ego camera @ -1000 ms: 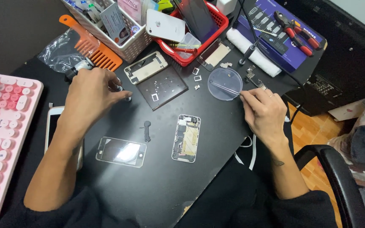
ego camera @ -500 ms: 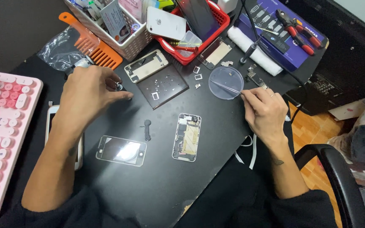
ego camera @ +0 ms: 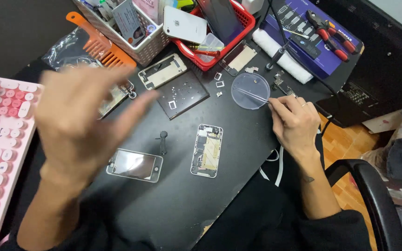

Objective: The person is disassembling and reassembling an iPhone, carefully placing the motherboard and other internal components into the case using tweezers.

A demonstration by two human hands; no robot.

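Note:
My left hand [ego camera: 82, 123] is lifted above the black table [ego camera: 173, 204], blurred, its fingers spread and holding nothing. Under it lies a phone part [ego camera: 117, 98], partly hidden. My right hand [ego camera: 296, 123] rests near the table's right edge, pinching thin tweezers [ego camera: 252, 94] whose tips reach over a clear round dish [ego camera: 250, 90]. An opened phone body [ego camera: 207, 150] lies in the middle. A phone screen panel [ego camera: 135, 165] is left of it, with a small black tool [ego camera: 163, 141] between them. A dark square mat [ego camera: 182, 94] carries tiny screws.
A pink keyboard [ego camera: 1, 135] fills the left edge. At the back stand a white basket [ego camera: 138, 49], a red basket [ego camera: 238, 35] with a white phone [ego camera: 184, 25], an orange comb [ego camera: 101, 44], a blue tool kit [ego camera: 312, 39] with red pliers [ego camera: 333, 32]. A black chair arm [ego camera: 373, 195] is lower right.
My left hand has risen off the phone part at the table's back left and swung toward me, fingers opening. My right hand has stayed at the dish with the tweezers.

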